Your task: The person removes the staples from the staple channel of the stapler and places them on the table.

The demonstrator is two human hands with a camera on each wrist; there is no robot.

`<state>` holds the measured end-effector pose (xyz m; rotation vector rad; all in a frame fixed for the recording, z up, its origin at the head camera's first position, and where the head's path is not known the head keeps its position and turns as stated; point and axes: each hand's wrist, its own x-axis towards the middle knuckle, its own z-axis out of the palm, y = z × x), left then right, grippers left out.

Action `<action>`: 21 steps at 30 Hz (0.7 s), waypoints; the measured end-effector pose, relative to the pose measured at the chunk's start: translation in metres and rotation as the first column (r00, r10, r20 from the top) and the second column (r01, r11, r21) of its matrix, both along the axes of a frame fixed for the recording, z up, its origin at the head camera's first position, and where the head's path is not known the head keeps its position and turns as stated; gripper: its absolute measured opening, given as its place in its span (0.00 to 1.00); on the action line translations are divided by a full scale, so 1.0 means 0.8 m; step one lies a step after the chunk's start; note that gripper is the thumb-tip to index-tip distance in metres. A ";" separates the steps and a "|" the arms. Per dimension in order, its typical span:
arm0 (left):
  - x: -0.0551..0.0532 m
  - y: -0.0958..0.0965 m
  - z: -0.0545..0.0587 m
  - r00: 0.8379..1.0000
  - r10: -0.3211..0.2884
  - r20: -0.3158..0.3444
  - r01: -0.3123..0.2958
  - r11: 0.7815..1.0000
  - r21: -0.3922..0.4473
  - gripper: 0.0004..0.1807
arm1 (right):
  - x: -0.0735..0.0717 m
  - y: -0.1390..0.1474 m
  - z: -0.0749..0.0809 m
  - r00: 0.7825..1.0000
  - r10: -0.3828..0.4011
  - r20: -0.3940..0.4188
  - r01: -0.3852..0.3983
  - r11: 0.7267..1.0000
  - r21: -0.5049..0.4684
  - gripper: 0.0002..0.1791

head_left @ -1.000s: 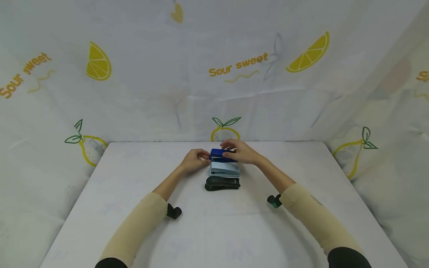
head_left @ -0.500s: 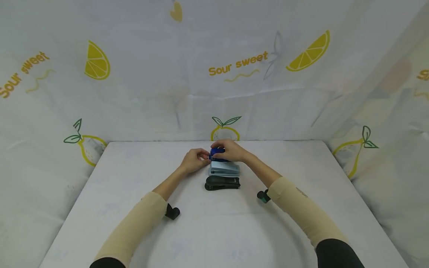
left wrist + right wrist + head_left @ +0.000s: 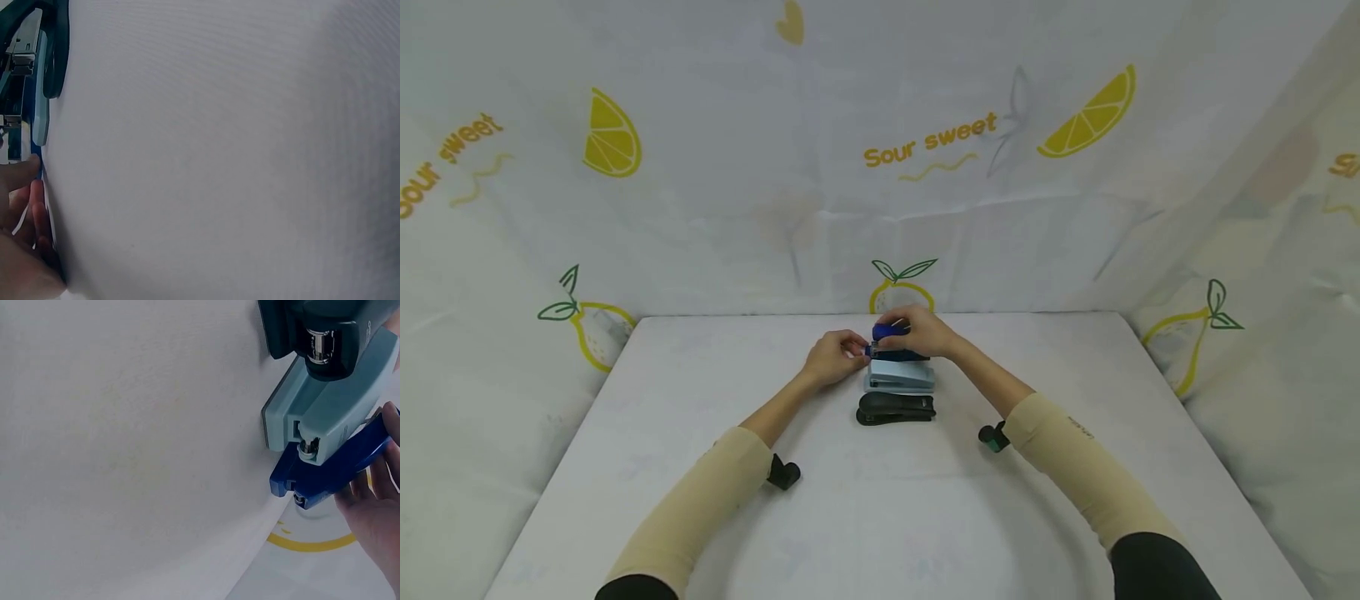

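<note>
Three staplers lie in a row, front to back. At the back is a blue stapler (image 3: 891, 332), its upper arm standing apart from its base. My right hand (image 3: 921, 332) grips that upper arm, thumb on the near side and fingers over the far side. At the stapler's left end, my left hand (image 3: 835, 357) pinches the base between thumb and fingers. In front of it sits a light blue stapler (image 3: 901, 377), and nearest is a black stapler (image 3: 895, 408); neither is touched. In the right wrist view, the fingers (image 3: 375, 506) lie along the blue stapler.
A white cloth covers the table (image 3: 880, 517). Behind it hangs a white curtain (image 3: 737, 233) with lemon prints, close to the blue stapler and both hands. Black wrist-camera mounts (image 3: 784, 473) stick out from the sleeves.
My right hand has slid left along the blue stapler and lifted its upper arm away from the base. My left hand stays at the left end. The other two staplers have not moved.
</note>
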<state>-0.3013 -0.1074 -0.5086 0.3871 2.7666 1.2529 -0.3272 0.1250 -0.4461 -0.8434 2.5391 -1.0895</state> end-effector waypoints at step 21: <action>0.001 0.002 0.008 1.000 -0.025 -0.017 0.023 0.997 -0.068 0.16 | 0.012 0.051 0.028 0.992 -0.114 0.052 0.119 0.986 -0.121 0.24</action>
